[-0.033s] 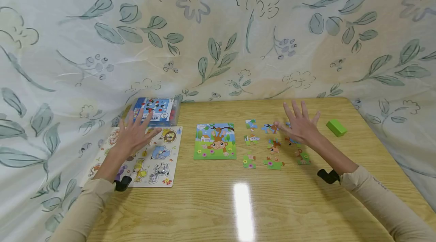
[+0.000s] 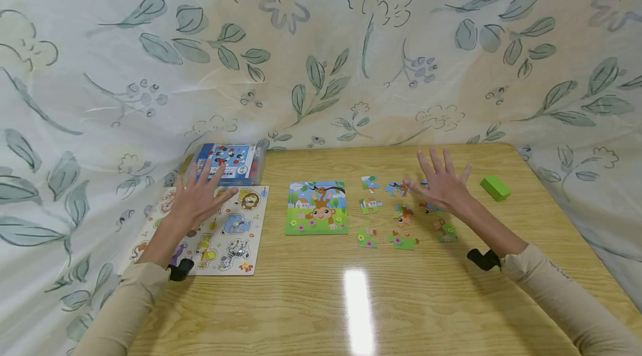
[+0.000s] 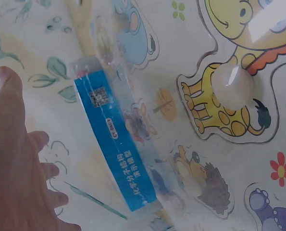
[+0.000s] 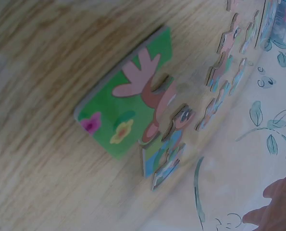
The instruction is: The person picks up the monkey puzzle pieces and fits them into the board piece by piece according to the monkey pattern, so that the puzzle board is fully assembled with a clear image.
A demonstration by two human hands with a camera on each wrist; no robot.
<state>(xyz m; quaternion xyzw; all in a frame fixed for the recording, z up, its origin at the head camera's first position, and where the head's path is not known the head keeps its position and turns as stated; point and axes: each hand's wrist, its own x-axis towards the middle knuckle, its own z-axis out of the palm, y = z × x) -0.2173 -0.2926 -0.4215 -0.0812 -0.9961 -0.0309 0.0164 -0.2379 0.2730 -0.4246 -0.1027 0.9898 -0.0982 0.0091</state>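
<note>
My left hand (image 2: 200, 197) is held with fingers spread over the animal puzzle board (image 2: 258, 222), holding nothing. The board's giraffe piece (image 3: 219, 91) carries a round clear knob in the left wrist view. Over the loose jigsaw pieces (image 2: 370, 206) my right hand (image 2: 442, 184) is spread too, with nothing in it, partly hiding some of them. A green corner piece (image 4: 133, 103) with a pink paw and flowers lies close in the right wrist view. Between the hands lies a square monkey picture (image 2: 317, 209).
A clear plastic box with a blue label (image 2: 236, 161) stands behind the animal board at the back left. The green block (image 2: 495, 188) lies right of the right hand. A floral cloth (image 2: 321, 38) hangs behind the wooden table (image 2: 281, 300).
</note>
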